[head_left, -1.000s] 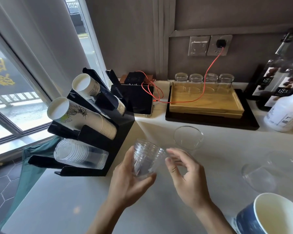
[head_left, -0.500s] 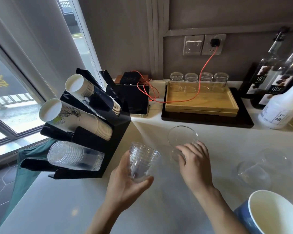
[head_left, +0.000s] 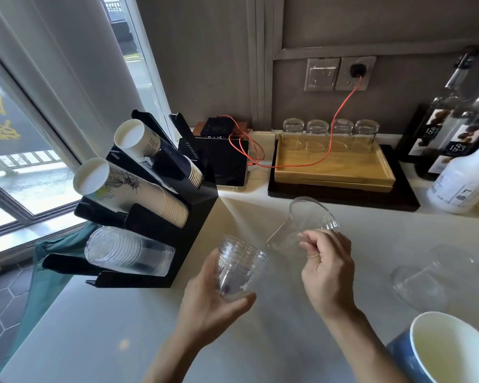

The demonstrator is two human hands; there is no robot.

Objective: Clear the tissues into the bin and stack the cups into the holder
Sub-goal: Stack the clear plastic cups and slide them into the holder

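Left hand (head_left: 213,297) grips the stack (head_left: 239,268); right hand (head_left: 327,269) pinches a cup (head_left: 302,225) mid-frame. Align its base with the stack's mouth, then nest gently.

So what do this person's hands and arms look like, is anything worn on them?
Both are bare. The left hand and right hand show no gloves, rings or watch, and both forearms are uncovered down to the picture's edge, with no sleeve in view. The fingers have short, plain nails.

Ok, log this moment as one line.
left hand: holds nested clear cups | right hand: holds single clear cup, tilted | holder: bottom slot part-filled | two clear cups on counter
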